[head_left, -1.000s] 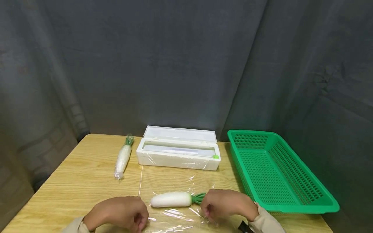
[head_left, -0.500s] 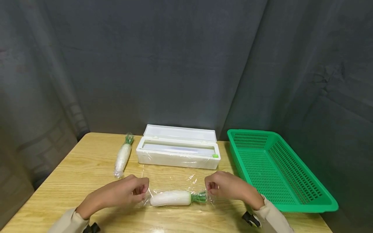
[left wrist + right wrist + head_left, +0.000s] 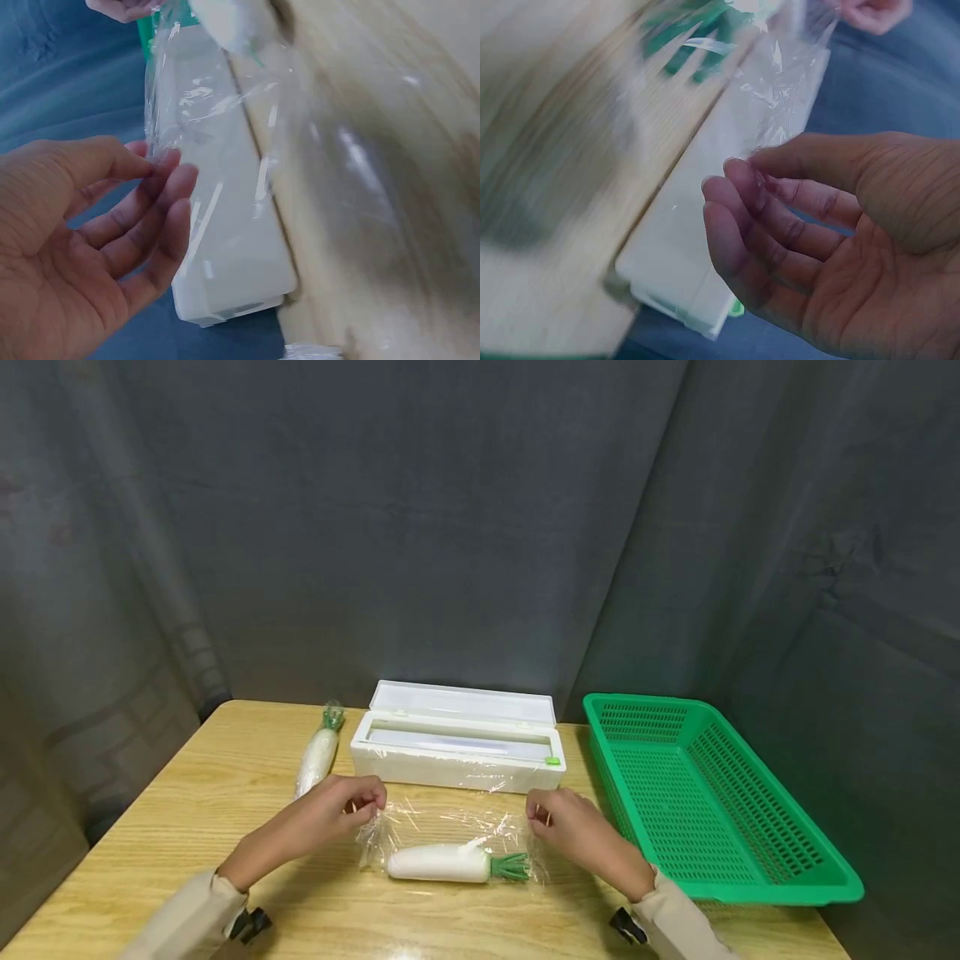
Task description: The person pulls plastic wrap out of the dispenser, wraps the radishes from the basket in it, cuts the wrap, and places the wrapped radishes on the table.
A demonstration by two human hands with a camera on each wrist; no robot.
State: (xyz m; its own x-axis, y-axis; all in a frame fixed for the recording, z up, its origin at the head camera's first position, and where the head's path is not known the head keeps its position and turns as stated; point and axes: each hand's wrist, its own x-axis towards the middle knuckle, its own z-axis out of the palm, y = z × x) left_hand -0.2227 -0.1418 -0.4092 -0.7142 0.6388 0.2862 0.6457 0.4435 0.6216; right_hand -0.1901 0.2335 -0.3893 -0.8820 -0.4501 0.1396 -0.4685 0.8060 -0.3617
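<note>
A white radish with green stalks lies crosswise on the table, with clear plastic wrap over and around it. My left hand pinches one corner of the wrap between thumb and index finger, above the radish's rounded end. On the stalk side, my right hand pinches the opposite corner the same way. The film stretches between both hands, lifted and crinkled. In the left wrist view the thumb and forefinger meet on the wrap, the other fingers loosely bent. The right wrist view shows a matching pinch on the film.
Behind the radish stands a white wrap dispenser box, its lid raised. A second radish, wrapped in film, lies at the back left, partly behind my left hand. A green plastic basket stands on the right, close to my right forearm.
Both hands have risen from the table's front and moved away from me, drawing the wrap's near edge up and over the radish. The radish has shifted only slightly.
</note>
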